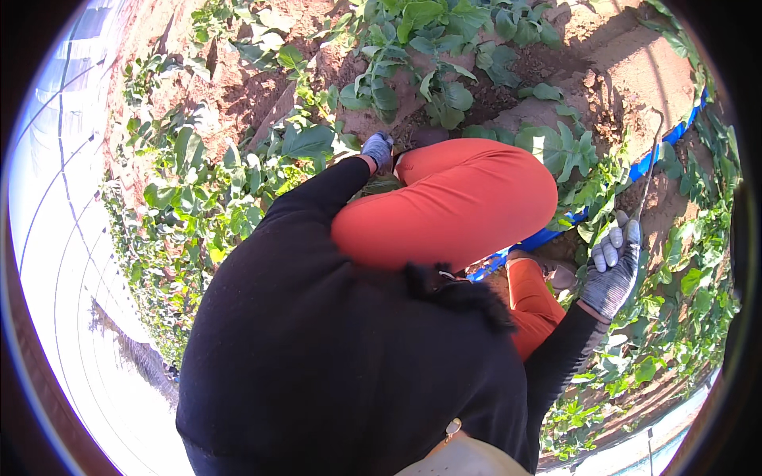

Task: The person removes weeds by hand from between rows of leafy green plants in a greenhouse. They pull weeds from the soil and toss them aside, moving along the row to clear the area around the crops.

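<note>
My right hand (613, 262), in a grey work glove, grips the lower end of a thin metal rod with a hooked tip (652, 160). The rod points away from me, above the soil. Gloved as well, my left hand (378, 150) reaches down beside my knee, among the leaves at the edge of a broad-leaved green plant (309, 141). Its fingers are partly hidden, so whether it holds anything does not show. More leafy plants (440, 89) grow from the reddish soil just beyond it.
A blue hose or strip (536, 239) runs along the ground under my legs and up to the right. Dense leafy plants (196, 196) stand on the left, others (696, 285) on the right. Translucent sheeting with thin ribs (65, 178) curves along the far left.
</note>
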Tool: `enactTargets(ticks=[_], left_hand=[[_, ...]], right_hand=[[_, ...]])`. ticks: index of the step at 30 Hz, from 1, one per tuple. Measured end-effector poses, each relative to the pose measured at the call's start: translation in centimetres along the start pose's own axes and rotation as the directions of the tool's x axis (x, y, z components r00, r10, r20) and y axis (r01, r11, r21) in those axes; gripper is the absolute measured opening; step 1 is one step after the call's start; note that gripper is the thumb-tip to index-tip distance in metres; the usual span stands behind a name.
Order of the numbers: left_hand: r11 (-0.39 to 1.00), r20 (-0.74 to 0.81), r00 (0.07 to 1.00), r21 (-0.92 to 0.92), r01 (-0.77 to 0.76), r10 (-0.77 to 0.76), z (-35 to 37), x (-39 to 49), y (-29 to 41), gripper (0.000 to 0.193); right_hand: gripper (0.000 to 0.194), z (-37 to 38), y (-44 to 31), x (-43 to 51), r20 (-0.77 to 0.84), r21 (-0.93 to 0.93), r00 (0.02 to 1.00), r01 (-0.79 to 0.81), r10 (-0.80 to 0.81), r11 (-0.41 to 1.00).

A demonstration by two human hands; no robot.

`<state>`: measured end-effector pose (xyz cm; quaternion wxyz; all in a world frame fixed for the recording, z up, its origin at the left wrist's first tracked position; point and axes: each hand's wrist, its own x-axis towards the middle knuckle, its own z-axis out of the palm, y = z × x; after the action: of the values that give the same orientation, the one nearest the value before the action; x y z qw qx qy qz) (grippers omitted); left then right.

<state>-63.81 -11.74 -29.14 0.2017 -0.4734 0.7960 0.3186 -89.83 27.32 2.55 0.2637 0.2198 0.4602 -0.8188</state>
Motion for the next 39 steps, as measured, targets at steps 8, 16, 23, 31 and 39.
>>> enactTargets(ticks=[8,16,23,31,39], left_hand=[[0.347,-0.004,0.887,-0.921,0.177,-0.463,-9.1,-0.8,-0.9,0.024],[-0.255,0.03,0.864,-0.95,0.181,0.503,-23.3,-4.4,14.3,0.034],[0.167,0.116,0.33,-0.977,-0.132,0.937,-23.8,-16.8,42.9,0.017],[-0.274,0.83,-0.045,0.131,-0.953,0.555,-5.3,-29.3,45.4,0.024],[-0.457,0.956,0.105,0.225,-0.861,0.272,3.1,-25.0,42.1,0.023]], right_hand=[[0.032,-0.9,0.7,-0.5,0.011,-0.069,0.998,0.055,-0.054,0.996],[0.028,-1.3,-1.5,-3.2,-0.04,0.076,0.971,0.24,-0.238,0.968],[0.019,-2.9,-3.8,-4.7,-0.175,0.054,0.888,0.44,-0.426,0.896],[0.033,-4.7,-5.0,-3.0,-0.23,-0.027,0.883,0.413,-0.408,0.91],[0.018,-5.9,-2.8,8.3,-0.288,-0.166,0.912,0.252,-0.292,0.953]])
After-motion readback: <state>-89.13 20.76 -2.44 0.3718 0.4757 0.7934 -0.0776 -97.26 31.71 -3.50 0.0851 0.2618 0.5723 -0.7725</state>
